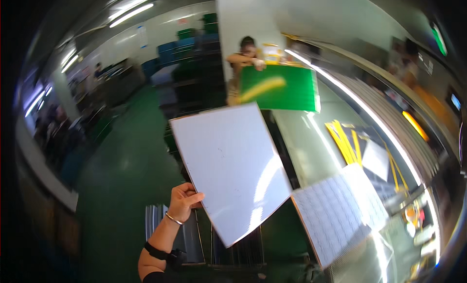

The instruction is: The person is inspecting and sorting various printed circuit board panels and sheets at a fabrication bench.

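The left hand point(184, 201) holds a large white sheet point(228, 168) up in the air, tilted so that one corner points down toward the rack of dark trays point(233, 251) below. The fingers point(193, 199) pinch the sheet at its lower left edge, thumb on the near face and the others folded behind it, so the whole sheet stretches up and to the right of the grip, well away from the wrist with its bangle point(172, 218) and black strap point(158, 252). Holding so wide a sheet by one edge calls for a firm pinch, and, as a judgement, it would be steadier with a second support on the far edge, since a one-sided grip lets the sheet swing or bend. The right hand is not in view, so whether its fingers are spread or closed cannot be told. To the right, on the long shiny counter point(311, 151), lies a second pale sheet with a printed grid point(335, 217), just beside the held one's lower right edge; whether they touch cannot be told. Farther along lie yellow strips point(343, 142) and a green board point(287, 88), where another person point(247, 54) is at work.
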`<state>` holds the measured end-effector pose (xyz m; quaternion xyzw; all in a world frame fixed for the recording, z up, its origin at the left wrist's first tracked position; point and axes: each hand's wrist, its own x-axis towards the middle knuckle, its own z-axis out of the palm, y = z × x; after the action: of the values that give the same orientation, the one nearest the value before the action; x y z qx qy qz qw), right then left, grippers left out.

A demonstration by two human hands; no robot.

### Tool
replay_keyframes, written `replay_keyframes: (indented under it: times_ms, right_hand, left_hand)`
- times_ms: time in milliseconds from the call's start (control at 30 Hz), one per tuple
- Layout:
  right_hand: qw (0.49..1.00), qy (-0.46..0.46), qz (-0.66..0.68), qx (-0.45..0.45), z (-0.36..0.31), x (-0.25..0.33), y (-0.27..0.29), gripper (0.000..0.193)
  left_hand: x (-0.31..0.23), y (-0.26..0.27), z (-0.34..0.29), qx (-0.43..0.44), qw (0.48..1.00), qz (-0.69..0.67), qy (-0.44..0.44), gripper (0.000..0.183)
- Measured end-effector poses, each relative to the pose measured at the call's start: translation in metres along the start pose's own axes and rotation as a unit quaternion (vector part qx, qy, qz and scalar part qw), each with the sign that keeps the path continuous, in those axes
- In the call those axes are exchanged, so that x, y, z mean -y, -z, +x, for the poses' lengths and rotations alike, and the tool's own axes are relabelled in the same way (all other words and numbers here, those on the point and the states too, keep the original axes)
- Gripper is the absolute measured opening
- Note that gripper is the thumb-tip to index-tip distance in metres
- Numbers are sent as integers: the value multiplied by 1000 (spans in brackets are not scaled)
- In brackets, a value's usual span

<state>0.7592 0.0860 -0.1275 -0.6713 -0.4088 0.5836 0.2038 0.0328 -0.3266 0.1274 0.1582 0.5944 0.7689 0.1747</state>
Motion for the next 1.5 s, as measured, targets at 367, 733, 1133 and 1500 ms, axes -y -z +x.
replay_keyframes:
  times_ms: [367, 733, 1133, 1500]
  right_hand:
    - [925, 165, -33, -339, -320, 50, 100, 22]
    - [668, 453, -445, -388, -406, 36, 56, 30]
    - [849, 225, -370, -302, -317, -134, -11, 72]
    - [908, -54, 404, -101, -294, -148, 33, 23]
  left_hand:
    - [153, -342, -108, 407, 845, -108, 331, 21]
    - [301, -429, -306, 461, 636, -36, 618, 25]
    - [250, -410, -219, 546, 561, 104, 613, 54]
    - [251, -415, -231, 603, 580, 301, 458, 21]
